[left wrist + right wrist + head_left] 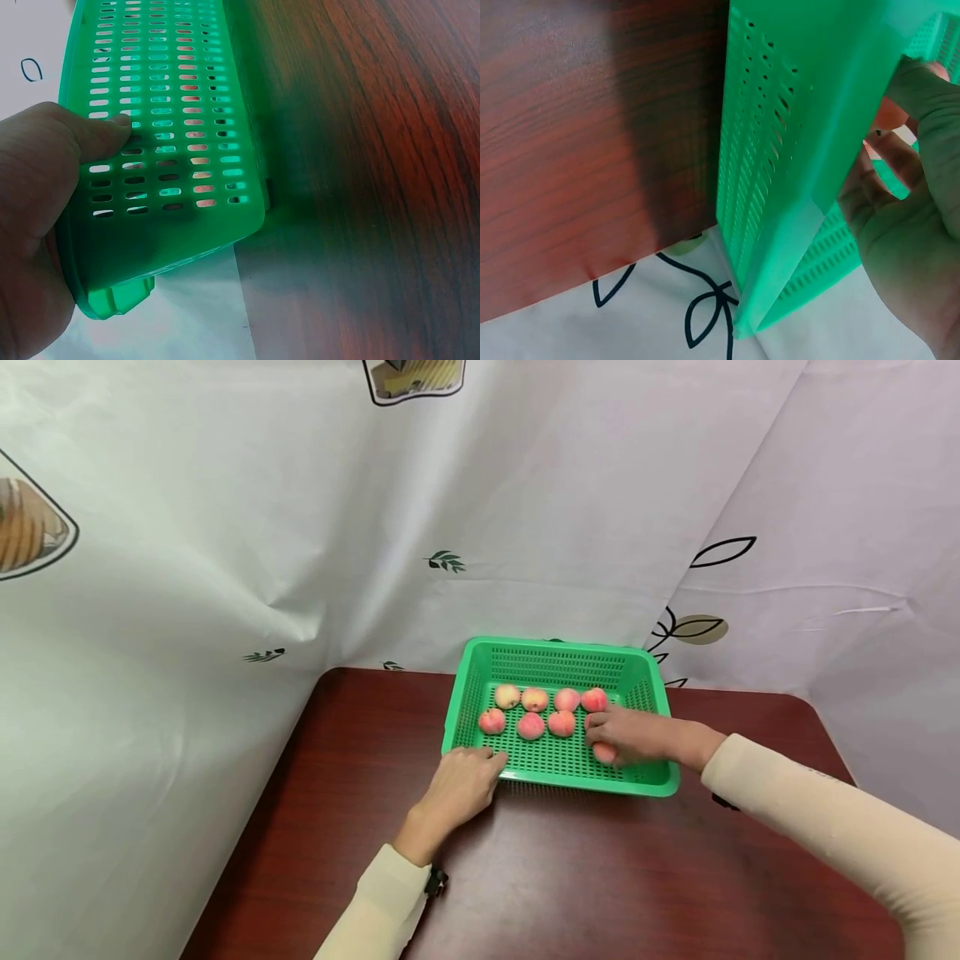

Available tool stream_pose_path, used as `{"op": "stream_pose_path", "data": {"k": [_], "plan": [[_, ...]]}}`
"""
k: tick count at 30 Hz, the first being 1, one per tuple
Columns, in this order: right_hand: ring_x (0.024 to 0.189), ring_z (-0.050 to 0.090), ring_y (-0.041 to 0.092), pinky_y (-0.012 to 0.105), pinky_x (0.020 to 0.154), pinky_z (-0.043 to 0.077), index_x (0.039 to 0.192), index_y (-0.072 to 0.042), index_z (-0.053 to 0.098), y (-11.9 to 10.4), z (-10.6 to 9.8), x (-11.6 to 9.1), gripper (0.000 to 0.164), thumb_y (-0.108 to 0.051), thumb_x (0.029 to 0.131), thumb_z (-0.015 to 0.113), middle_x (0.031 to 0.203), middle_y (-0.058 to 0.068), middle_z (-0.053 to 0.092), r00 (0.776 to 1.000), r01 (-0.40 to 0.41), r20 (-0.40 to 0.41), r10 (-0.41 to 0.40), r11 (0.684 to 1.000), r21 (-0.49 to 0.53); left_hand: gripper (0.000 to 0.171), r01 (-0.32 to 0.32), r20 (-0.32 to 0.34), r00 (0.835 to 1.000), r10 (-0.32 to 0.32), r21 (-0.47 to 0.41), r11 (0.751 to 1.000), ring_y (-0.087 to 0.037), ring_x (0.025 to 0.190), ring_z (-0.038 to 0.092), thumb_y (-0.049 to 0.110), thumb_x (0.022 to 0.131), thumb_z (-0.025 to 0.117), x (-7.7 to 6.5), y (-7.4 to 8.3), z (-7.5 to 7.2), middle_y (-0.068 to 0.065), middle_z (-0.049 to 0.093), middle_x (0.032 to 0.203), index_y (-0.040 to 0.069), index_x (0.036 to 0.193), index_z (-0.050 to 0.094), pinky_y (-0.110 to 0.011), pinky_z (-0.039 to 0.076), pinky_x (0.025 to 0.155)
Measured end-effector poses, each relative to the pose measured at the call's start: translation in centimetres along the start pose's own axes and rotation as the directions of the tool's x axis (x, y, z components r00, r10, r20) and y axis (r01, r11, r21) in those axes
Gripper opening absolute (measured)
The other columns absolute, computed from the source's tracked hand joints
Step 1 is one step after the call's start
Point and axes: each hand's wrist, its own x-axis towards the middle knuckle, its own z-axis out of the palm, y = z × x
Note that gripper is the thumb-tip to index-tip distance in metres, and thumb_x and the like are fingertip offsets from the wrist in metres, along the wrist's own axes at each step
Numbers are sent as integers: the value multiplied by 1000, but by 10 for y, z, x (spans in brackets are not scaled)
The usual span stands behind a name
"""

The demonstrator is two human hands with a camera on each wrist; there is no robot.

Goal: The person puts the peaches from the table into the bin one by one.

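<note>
A green plastic basket [585, 784] with slotted walls holds several red-and-yellow peaches, roughly in two rows; one peach [561, 723] lies near the middle. At the near left corner my left hand [465, 781] grips the rim, and in the left wrist view its thumb [105, 139] presses against the outside of the slotted wall. Inside the basket's right part, my right hand [632, 735] has its fingers curled round a peach [603, 753] nearest the front. Another peach behind it is partly covered by those fingers. The right wrist view shows the held peach [889, 115] only in part.
The basket stands at the back of a dark red-brown wooden table [570, 877]. Behind it hangs a white patterned cloth [525, 527], close to the basket's far wall. More cloth borders the table on the left and right.
</note>
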Motion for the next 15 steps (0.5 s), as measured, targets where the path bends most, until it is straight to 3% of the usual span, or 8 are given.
{"op": "stream_pose_path", "data": {"k": [8, 12, 15], "plan": [[80, 47, 16, 31, 77, 47, 93, -16, 65, -4, 2, 3, 24, 0, 80, 77, 86, -7, 54, 993, -32, 109, 34, 999, -20, 22, 4, 4, 1000, -4, -2, 1000, -15, 49, 48, 2, 85, 66, 0, 1, 0, 3, 46, 59, 16, 73, 54, -27, 30, 49], [77, 46, 16, 30, 74, 45, 93, -15, 64, -7, 2, 7, 27, 1, 77, 78, 85, -4, 56, 990, 5, 143, 14, 991, -135, 22, 8, 13, 1000, -8, 5, 1000, -15, 49, 48, 2, 85, 67, 0, 1, 0, 3, 46, 60, 16, 74, 54, -27, 30, 49], [75, 44, 16, 28, 71, 42, 93, -15, 65, -9, 5, 12, 27, 0, 76, 79, 84, -2, 60, 988, 80, 146, -46, 968, -238, 22, 10, 19, 1000, -10, 8, 1000, -15, 49, 46, 2, 86, 66, 0, 1, 0, 3, 45, 59, 16, 73, 54, -27, 29, 49]]}}
